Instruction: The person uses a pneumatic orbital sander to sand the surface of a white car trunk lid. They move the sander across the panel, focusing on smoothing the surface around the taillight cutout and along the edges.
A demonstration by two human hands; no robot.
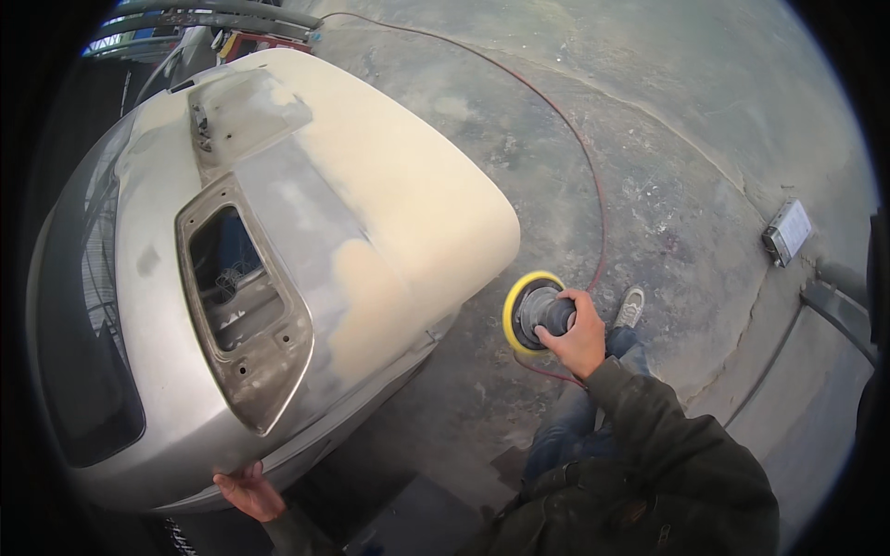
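My right hand (582,335) is wrapped round the dark grip of a round air sander (542,310) with a yellow-rimmed pad. The sander is held off the car, to the right of its rounded corner, with the pad tilted toward the bodywork. Cream filler (417,176) covers much of that corner of the silver car body (153,296), with grey sanded patches beside it. Low on the left, my left hand (250,491) is at the lower edge of the silver panel, thumb and fingers apart. Whether its fingertips press on the metal I cannot tell.
An empty lamp opening (264,352) with bare metal edges is in the body, beside the dark rear glass (97,371). A red hose (593,176) curves across the concrete floor (677,111). A silver box (788,232) lies at right; metal pipes (213,14) are at far left.
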